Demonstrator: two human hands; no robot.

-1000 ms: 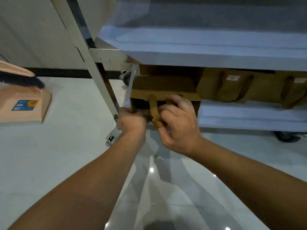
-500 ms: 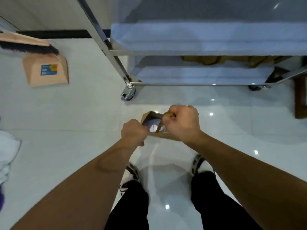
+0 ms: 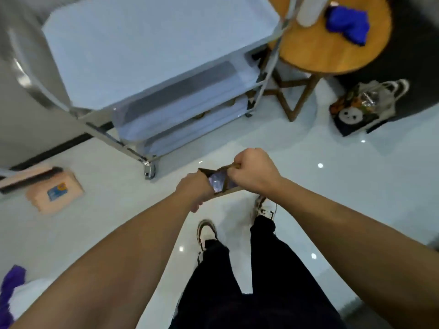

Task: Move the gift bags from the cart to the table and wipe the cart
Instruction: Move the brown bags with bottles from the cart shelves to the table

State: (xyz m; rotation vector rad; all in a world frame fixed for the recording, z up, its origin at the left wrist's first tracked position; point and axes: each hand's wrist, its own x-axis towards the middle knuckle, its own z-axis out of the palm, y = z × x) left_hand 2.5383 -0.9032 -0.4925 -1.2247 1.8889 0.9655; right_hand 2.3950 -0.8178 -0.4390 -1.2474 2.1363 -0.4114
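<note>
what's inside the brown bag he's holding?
The brown paper gift bag, held open by left hand and right hand, shows something shiny bluish-purple inside; identity unclear. Bag walls and hands hide the rest.

You can read no text here; the blue label [image 3: 56, 192] on the dustpan [image 3: 55, 195] by the cart [image 3: 152, 55] is too blurred.

Brown gift bag [image 3: 222, 184], blue cloth [image 3: 347, 23]

Both hands [image 3: 255, 172] grip gift bag [image 3: 219, 182] nr cart [image 3: 152, 58].
</note>
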